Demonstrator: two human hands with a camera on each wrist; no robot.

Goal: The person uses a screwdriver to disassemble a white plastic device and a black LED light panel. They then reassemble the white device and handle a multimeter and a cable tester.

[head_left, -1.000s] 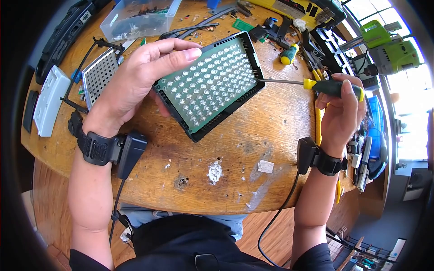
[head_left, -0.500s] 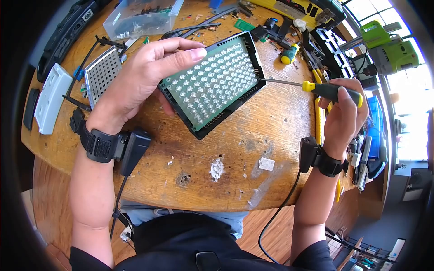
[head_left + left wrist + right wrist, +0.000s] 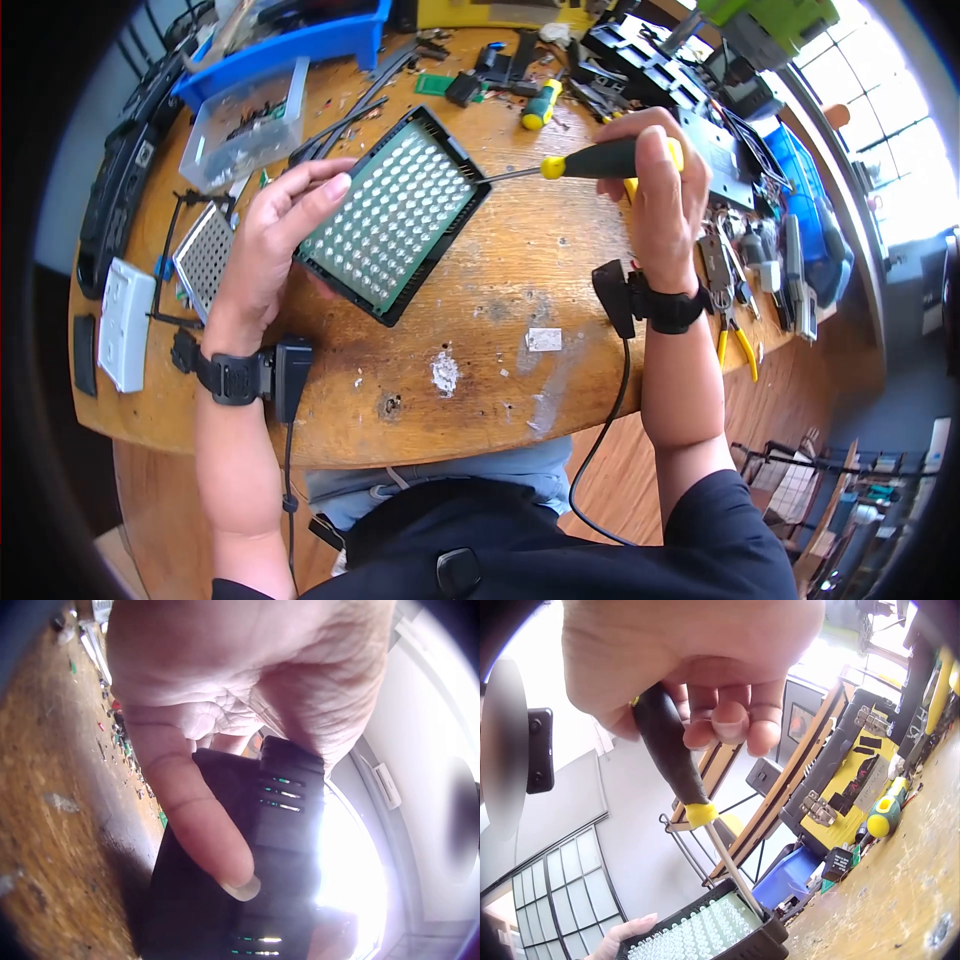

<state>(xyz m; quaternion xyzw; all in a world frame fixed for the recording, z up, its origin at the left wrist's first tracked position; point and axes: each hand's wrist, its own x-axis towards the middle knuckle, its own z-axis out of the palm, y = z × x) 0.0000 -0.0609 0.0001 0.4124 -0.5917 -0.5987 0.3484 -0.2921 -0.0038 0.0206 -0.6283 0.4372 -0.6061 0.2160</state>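
Observation:
My left hand (image 3: pixel 268 240) grips the left end of a black plastic housing (image 3: pixel 408 300), thumb over the front edge and fingers behind. Inside the housing sits a green circuit board (image 3: pixel 385 215) covered with rows of clear LEDs. In the left wrist view the slotted back of the housing (image 3: pixel 281 832) shows with a finger lying across it. My right hand (image 3: pixel 660 190) holds a screwdriver (image 3: pixel 605 160) by its black and yellow handle. In the right wrist view the shaft of the screwdriver (image 3: pixel 731 862) reaches down to the housing's inner corner, at the board's edge.
A perforated metal plate (image 3: pixel 205 255) and a white plastic part (image 3: pixel 127 325) lie at the left. Behind stand a clear bin (image 3: pixel 245 135) and a blue tray (image 3: pixel 290 50). Another screwdriver (image 3: pixel 541 105) lies at the back. Pliers (image 3: pixel 738 345) and other tools crowd the right side.
The head view has turned to the right, so the whole scene sits shifted to the left. Both hands keep their holds, and the screwdriver tip stays at the housing's right corner.

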